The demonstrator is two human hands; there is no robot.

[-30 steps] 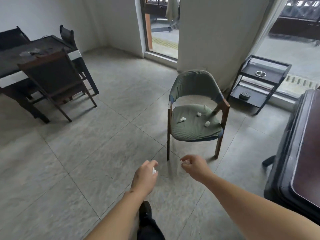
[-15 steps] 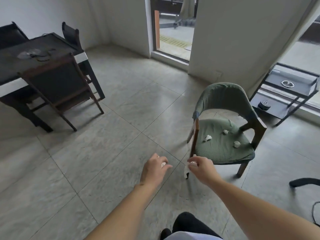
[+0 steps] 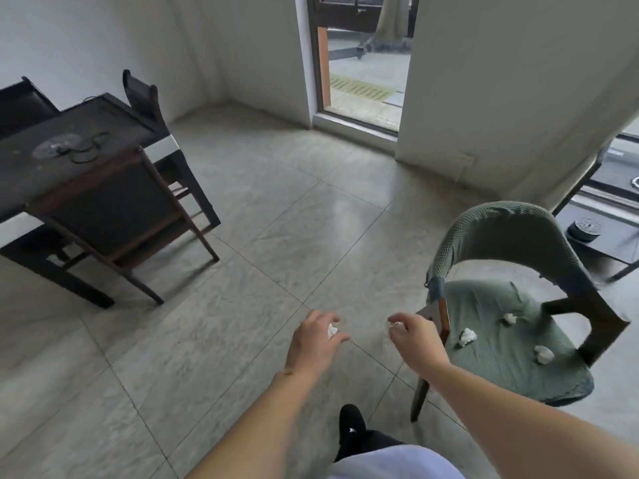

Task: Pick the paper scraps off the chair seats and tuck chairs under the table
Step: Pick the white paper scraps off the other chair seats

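A green padded chair (image 3: 498,368) with wooden arms stands at the right, away from any table. Three crumpled white paper scraps lie on its seat: one (image 3: 467,337) near the left arm, one (image 3: 509,318) farther back, one (image 3: 543,354) toward the right. My left hand (image 3: 313,342) hovers over the floor with its fingers curled round a white paper scrap (image 3: 332,330). My right hand (image 3: 413,335) is just left of the chair's arm and pinches another white scrap (image 3: 397,324).
A dark table (image 3: 62,160) stands at the left with a dark wooden chair (image 3: 114,216) partly pulled out and another chair (image 3: 140,95) behind it. A black low shelf (image 3: 601,236) sits at the far right. A glass door (image 3: 363,60) opens in the back wall. Tiled floor lies between.
The view has swung left and I have stepped forward: the green chair has slid from the centre to the right and is closer. Both hands keep their scraps.
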